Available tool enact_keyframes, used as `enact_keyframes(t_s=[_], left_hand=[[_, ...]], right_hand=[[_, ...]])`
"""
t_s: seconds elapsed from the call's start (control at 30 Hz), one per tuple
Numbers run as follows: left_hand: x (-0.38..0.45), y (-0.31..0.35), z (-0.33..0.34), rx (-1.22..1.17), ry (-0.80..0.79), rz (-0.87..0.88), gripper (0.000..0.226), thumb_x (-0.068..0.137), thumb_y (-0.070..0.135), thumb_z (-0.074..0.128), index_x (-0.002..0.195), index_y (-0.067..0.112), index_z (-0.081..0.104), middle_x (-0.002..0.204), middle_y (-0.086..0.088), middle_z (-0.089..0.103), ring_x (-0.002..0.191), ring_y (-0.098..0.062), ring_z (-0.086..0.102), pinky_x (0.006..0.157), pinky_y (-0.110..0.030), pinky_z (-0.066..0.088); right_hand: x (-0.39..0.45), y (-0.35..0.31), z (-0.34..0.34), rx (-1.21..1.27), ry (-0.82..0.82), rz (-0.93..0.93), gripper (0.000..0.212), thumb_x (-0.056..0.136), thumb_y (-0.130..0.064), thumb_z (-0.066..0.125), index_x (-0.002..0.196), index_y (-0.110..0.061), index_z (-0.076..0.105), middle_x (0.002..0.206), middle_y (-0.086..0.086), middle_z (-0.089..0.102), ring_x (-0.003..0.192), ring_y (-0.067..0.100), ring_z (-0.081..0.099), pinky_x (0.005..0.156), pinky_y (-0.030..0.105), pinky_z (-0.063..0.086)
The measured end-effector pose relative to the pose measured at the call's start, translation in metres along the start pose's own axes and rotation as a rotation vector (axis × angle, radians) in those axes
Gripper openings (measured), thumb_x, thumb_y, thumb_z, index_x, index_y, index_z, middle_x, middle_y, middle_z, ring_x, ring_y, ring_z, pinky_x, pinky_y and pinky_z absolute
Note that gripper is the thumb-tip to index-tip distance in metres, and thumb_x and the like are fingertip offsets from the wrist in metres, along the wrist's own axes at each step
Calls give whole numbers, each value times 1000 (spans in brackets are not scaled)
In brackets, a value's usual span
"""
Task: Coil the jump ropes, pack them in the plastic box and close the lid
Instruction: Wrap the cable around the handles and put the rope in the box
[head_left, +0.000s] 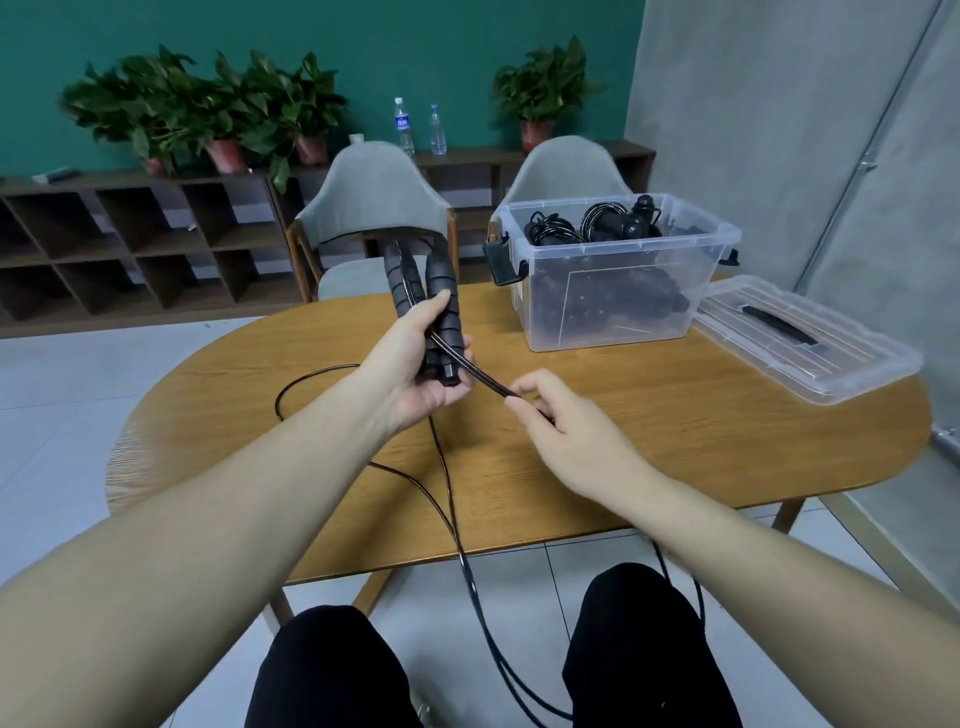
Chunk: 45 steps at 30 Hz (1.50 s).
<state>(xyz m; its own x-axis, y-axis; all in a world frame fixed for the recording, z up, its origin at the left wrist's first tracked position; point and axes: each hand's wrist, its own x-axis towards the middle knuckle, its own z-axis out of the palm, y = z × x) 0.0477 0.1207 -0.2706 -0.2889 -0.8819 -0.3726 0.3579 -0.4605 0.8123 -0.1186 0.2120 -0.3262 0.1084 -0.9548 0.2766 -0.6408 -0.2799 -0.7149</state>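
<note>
An office lounge or meeting room, not a home. An oval wooden table stands on pale floor tiles, with two grey upholstered chairs drawn up to its far side. Behind them, a low dark-wood cubby shelf runs along a teal painted wall. Potted green plants and two plastic water bottles stand on top of it. To the right is a grey, concrete-look wall panel.

Lid lies right of box on table
</note>
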Motion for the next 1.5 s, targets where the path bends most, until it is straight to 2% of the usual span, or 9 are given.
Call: enact_keyframes(t_s=[0.3,0.43,0.6,0.7,0.8,1.0,1.13,1.3,1.5], left_hand=[[-10,-12,-15,158,-331,-143,46,81,16,72,124,9,60,98,-11,66,76,-22,59,57,-30,52],[-15,-10,-17,430,-511,-240,59,81,15,69,137,8,54,116,-14,67,83,-27,66,64,-31,57],[-22,-10,-7,997,-658,-253,52,84,14,63,133,11,47,110,-15,72,74,-20,62,62,-27,50],[-24,-11,-3,1222,-676,-268,56,81,15,65,133,21,45,98,-7,70,71,-17,60,61,-27,50],[-24,-12,-3,1545,-683,-278,49,90,8,62,130,33,49,94,-2,65,67,-15,58,62,-27,52],[-12,-22,-5,1889,-324,-226,36,91,16,54,126,15,47,75,-7,58,50,-20,54,46,-26,48],[-3,-18,-7,1771,-169,-116,34,89,21,54,121,9,49,76,-10,62,48,-22,54,44,-25,45],[5,-7,-18,1146,-77,-122,31,89,12,58,118,8,54,85,-12,69,50,-20,56,44,-22,44],[-1,-4,-30,581,-267,-191,24,88,10,69,110,8,59,94,-11,65,61,-22,66,46,-25,55]], right_hand=[[-3,27,-37,-23,-106,101,15,95,-48,57,90,-39,67,69,-28,61,66,-7,54,67,20,37],[6,35,-57,-91,-183,158,40,80,-65,64,74,-26,68,67,-2,61,59,3,49,65,27,41],[16,27,-71,-275,-341,73,27,83,-49,73,78,-23,70,74,-13,68,69,4,61,71,27,51],[22,23,-81,-414,-414,43,19,86,-29,70,70,-24,62,72,-7,66,70,11,61,66,31,49],[30,23,-95,-388,-361,84,36,83,-45,74,66,-18,58,62,-7,55,61,10,48,60,30,40],[34,2,-97,-253,-229,131,49,85,-60,65,60,-21,51,53,-11,46,47,2,39,59,25,37],[30,-23,-82,-194,-129,59,47,92,-59,56,71,-18,61,60,-7,53,51,4,44,59,25,40],[11,-33,-50,-136,-202,-52,44,105,-46,32,81,-19,57,54,-15,47,52,1,44,58,25,37],[-6,2,-18,-161,-324,-16,37,104,-48,31,83,-27,51,62,-18,52,59,4,46,66,33,42]])
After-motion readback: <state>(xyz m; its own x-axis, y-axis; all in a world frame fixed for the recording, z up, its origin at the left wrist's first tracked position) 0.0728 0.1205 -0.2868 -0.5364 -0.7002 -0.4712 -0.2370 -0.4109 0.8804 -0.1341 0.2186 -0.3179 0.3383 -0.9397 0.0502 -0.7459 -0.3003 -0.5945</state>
